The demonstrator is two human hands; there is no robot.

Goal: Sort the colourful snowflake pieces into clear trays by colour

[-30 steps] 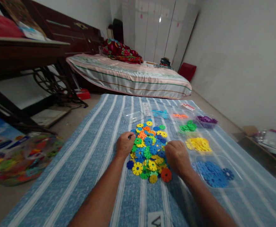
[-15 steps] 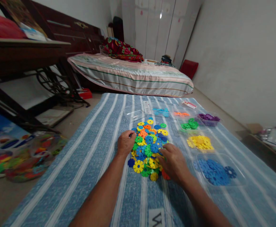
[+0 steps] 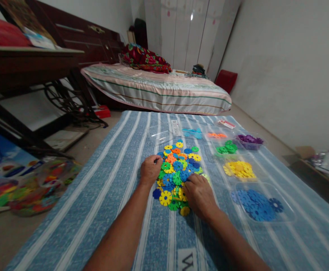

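A mixed heap of flower-shaped plastic discs (image 3: pixel 177 177) in blue, green, yellow and orange lies on the striped cloth. At its left edge rests my left hand (image 3: pixel 150 171), fingers curled together; what they hold, if anything, is hidden. My right hand (image 3: pixel 200 194) reaches over the heap's right side with its fingers bent down and closed among the discs, hiding what is under them. To the right stand clear trays sorted by colour: blue discs (image 3: pixel 256 205), yellow discs (image 3: pixel 240 169), green discs (image 3: pixel 226 147), purple discs (image 3: pixel 249 139), orange discs (image 3: pixel 217 135) and light blue discs (image 3: pixel 192 133).
An empty-looking clear tray (image 3: pixel 160 134) sits behind the heap. A small red and white packet (image 3: pixel 226 124) lies at the far right of the cloth (image 3: pixel 102 177). Beyond is a bed (image 3: pixel 158 90); a sewing-machine table (image 3: pixel 31 56) stands left, above bags of colourful pieces (image 3: pixel 37 194).
My right hand has moved a little left over the heap, and its fingers have drawn closer together. The left hand stays at the heap's left edge.
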